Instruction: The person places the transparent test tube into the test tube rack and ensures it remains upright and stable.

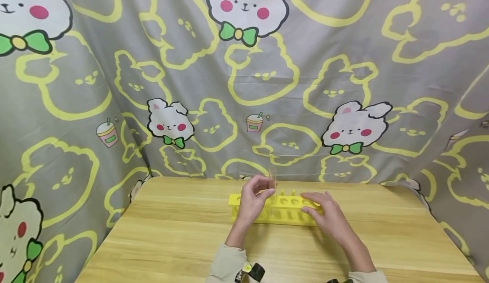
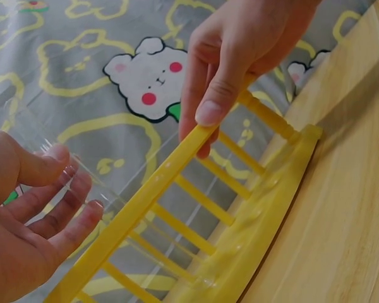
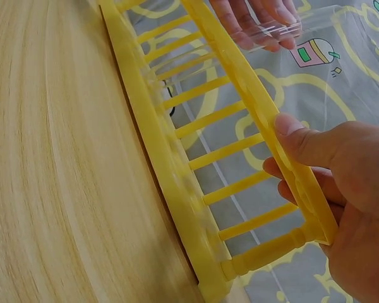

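Observation:
A clear test tube [image 1: 273, 173] stands upright in the yellow test tube rack [image 1: 284, 220], left of the rack's middle. My left hand [image 1: 254, 197] pinches the tube above the rack's top bar, thumb on one side and fingers on the other. In the right wrist view the lower part of the tube [image 3: 186, 65] passes through the top bar down to the base. My right hand [image 1: 329, 215] grips the right end of the top bar, with its thumb [image 3: 292, 126] on top and fingertips underneath.
The rack stands on a wooden table [image 1: 172, 236], towards its back edge. Behind and at both sides hangs a grey curtain [image 1: 214, 79] with cartoon rabbits. Several holes line the rack's top bar, and short yellow pegs [image 1: 293, 192] stick up along its back.

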The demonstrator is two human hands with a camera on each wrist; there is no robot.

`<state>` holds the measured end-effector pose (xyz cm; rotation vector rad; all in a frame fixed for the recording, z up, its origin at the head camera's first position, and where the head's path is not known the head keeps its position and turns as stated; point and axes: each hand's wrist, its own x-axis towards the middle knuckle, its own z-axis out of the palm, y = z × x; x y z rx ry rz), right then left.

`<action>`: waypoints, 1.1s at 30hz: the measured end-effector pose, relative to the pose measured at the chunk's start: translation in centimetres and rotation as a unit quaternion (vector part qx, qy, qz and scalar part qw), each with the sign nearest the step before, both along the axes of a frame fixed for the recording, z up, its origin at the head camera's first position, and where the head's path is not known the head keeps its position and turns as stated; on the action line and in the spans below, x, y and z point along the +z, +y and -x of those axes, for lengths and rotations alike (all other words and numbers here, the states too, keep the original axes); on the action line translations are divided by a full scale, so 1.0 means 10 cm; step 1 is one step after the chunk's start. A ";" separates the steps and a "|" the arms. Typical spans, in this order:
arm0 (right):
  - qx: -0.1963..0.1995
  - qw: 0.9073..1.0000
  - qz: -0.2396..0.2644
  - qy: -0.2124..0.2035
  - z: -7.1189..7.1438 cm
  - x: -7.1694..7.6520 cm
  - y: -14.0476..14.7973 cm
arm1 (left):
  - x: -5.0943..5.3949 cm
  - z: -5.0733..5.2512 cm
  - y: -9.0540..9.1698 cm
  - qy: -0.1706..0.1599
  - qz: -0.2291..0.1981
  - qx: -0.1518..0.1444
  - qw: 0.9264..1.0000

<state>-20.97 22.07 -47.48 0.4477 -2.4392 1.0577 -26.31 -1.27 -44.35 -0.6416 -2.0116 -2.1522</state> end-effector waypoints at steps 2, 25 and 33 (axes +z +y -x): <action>-0.001 1.000 0.001 0.001 0.00 0.01 0.00 | 0.01 0.00 0.00 -0.001 0.000 -0.001 1.000; 0.002 1.000 0.006 0.003 0.00 -0.02 -0.02 | -0.05 0.00 -0.06 0.015 0.047 -0.015 0.999; -0.001 1.000 0.001 0.001 0.01 -0.01 0.00 | -0.01 -0.02 -0.05 0.014 0.042 -0.031 0.999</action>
